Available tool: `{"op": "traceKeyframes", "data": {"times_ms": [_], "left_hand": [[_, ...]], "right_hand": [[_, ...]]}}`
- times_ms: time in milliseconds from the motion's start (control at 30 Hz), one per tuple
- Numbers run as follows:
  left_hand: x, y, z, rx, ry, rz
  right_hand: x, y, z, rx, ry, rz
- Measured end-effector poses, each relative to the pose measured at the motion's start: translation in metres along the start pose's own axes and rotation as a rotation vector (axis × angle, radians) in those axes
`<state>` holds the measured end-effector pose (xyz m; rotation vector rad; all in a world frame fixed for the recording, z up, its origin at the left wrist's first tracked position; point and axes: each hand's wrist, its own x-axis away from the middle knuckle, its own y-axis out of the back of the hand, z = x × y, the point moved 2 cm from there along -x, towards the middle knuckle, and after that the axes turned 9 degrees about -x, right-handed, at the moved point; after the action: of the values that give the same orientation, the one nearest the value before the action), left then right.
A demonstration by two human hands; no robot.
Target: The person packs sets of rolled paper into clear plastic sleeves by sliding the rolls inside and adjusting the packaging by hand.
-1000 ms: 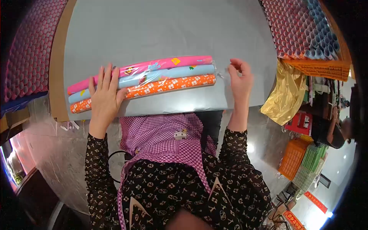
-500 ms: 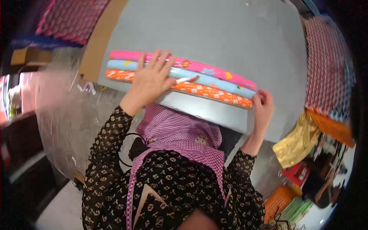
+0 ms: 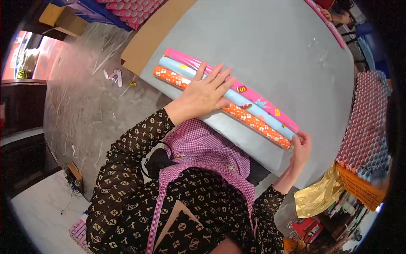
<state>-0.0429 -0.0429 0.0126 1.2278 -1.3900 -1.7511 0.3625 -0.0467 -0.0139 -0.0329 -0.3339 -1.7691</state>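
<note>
- So three paper rolls (image 3: 228,98) lie side by side near the grey table (image 3: 275,51) edge
- left hand (image 3: 203,95) spread flat across them, right hand (image 3: 301,148) pinching their end
- risk, I'd guess: rolls sliding off that edge, since the flat palm isn't gripping

Left hand (image 3: 201,95) hides the rolls' (image 3: 253,108) middle — right fingers (image 3: 301,136) their end.

Glossy printed paper rolls (image 3: 237,98) in clear plastic film, smooth matt grey tabletop (image 3: 275,46), brown cardboard (image 3: 156,36)
</note>
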Motion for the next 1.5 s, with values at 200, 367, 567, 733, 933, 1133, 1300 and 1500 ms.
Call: {"op": "traceKeyframes", "data": {"times_ms": [200, 367, 567, 733, 933, 1133, 1300, 1500], "left_hand": [[0.000, 0.000, 0.000, 0.001, -0.007, -0.006], [-0.001, 0.003, 0.000, -0.006, -0.014, 0.030], [-0.007, 0.012, -0.002, -0.026, -0.029, 0.113], [-0.008, 0.010, -0.003, -0.086, -0.024, 0.143], [-0.007, 0.006, -0.002, -0.105, -0.051, 0.127], [-0.009, 0.010, -0.004, -0.106, -0.050, 0.150], [-0.009, 0.011, -0.004, -0.104, -0.049, 0.164], [-0.008, 0.007, -0.001, -0.125, -0.060, 0.175]], "right_hand": [[-0.003, -0.002, 0.005, 0.028, -0.042, 0.028], [0.007, 0.001, 0.006, 0.002, -0.025, -0.026], [0.027, -0.005, 0.021, 0.052, 0.025, -0.014], [0.017, -0.006, 0.010, 0.027, 0.016, 0.011], [0.013, -0.009, 0.017, -0.033, -0.092, -0.004], [0.007, -0.007, 0.015, -0.035, -0.096, 0.030], [0.004, -0.010, 0.019, 0.020, -0.119, 0.035], [0.010, -0.014, 0.024, 0.043, -0.094, 0.021]]}}
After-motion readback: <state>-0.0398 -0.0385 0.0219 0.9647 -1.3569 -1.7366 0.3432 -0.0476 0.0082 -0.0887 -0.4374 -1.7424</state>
